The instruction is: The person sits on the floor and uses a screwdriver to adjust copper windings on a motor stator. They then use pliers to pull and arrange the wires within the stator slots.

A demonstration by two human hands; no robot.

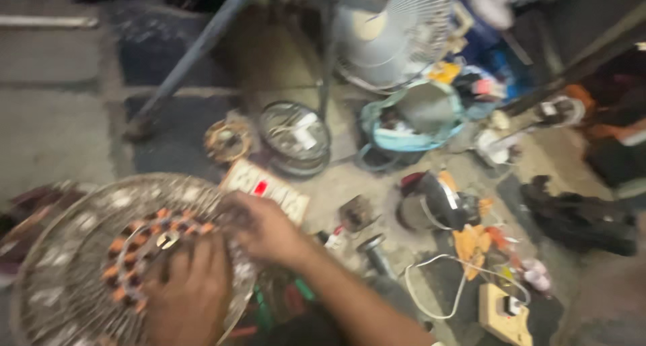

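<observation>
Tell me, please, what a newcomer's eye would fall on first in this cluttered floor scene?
First, the two hands at lower left: the left hand and right hand rest on a ring of copper-orange coils set in a round wire fan guard. Next, the pale fan standing at top centre. The picture is blurred, so the small parts strewn across the floor are hard to name.

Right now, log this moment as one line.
left hand: on copper-wound stator | right hand: at stator rim | stator: on round wire grille | floor: scattered parts, blurred
</observation>
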